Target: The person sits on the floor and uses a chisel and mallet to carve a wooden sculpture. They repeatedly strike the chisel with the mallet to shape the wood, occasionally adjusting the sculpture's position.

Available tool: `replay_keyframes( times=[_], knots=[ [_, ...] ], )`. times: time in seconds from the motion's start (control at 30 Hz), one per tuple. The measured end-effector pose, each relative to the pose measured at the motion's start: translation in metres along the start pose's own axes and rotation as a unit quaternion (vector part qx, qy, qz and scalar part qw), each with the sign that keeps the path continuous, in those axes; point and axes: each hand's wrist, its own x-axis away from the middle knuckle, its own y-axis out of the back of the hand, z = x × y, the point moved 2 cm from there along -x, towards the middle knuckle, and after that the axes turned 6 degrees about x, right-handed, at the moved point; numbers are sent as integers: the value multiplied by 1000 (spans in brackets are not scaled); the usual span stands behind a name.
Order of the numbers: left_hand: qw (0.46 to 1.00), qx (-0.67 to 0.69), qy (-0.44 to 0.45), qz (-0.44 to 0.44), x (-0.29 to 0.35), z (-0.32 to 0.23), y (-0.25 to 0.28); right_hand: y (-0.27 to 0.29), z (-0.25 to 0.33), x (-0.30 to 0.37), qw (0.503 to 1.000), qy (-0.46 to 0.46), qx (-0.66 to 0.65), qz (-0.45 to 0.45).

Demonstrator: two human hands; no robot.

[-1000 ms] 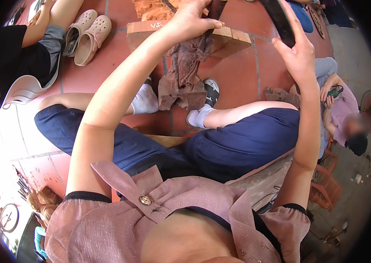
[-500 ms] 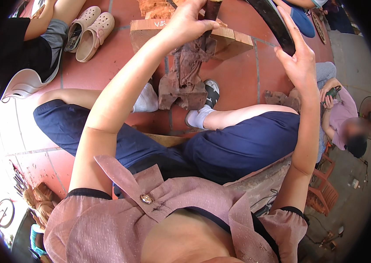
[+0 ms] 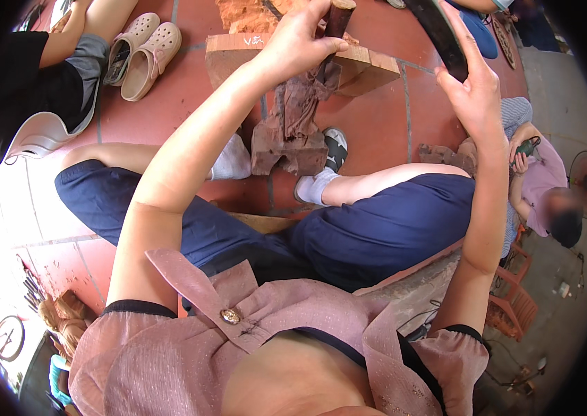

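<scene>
A dark brown wood carving point(image 3: 292, 128) stands upright on its block-like base between my feet. Over its top, my left hand point(image 3: 297, 45) is closed around a chisel point(image 3: 337, 22) with a dark round handle and a paler butt end. The chisel's lower end is hard to make out against the carving. Up at the right, my right hand point(image 3: 475, 93) grips a black bar-shaped mallet point(image 3: 440, 40), one finger stretched along it. The mallet's far end runs out of the picture and is apart from the chisel.
Behind the carving lies a thick wooden block point(image 3: 370, 69) with orange carved wood point(image 3: 241, 14) on it. Beige clogs point(image 3: 151, 59) rest on red tiles at left, near a seated person point(image 3: 23, 90). Another person point(image 3: 543, 166) sits at right by an orange plastic chair point(image 3: 515, 305).
The mallet has shifted a little up and left in my right hand's grip. The chisel's butt end has come slightly lower and right in view. The carving stays put.
</scene>
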Motion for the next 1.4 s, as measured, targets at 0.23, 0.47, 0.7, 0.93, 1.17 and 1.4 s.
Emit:
replay_keyframes(
  times=[0.23, 0.47, 0.7, 0.93, 1.17, 1.4],
  knots=[
    [999, -38, -21, -6, -1, 3, 0, -5, 0, 6, 999, 30, 26, -11],
    [999, -23, -22, -29, -3, 10, -2, 0, 5, 8, 990, -50, 98, 89],
    [986, 96, -12, -137, -7, -6, 20, -6, -10, 12, 997, -63, -2, 55],
    [985, 120, 55, -107, -7, -25, 20, -4, -30, 18, 989, -125, -32, 76],
    [998, 11, 61, -1, -13, -31, 13, 1, -27, 22, 989, -124, -8, 78],
    [996, 65, 36, 45, -11, -25, 5, 2, -37, 27, 992, -109, -44, 44]
  ],
)
